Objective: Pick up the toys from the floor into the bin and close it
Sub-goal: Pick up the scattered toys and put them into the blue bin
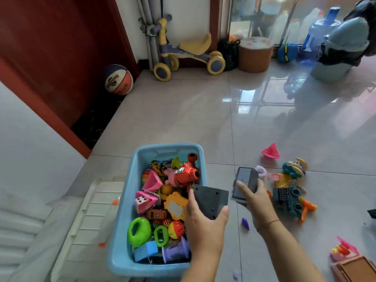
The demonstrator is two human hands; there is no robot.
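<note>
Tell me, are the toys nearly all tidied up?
Partly. The blue bin is heaped with toys. The left hand holds a grey block at its edge; the right hand grips another grey piece. Still on the floor: pink boat, teal truck, purple bit. The white lid lies beside the bin.

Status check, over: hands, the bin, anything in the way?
Left hand grips grey panel at edge of blue bin. Right hand grips grey box over floor. Bin open, heaped; red toy may block white lid. Pink boat on floor.
</note>
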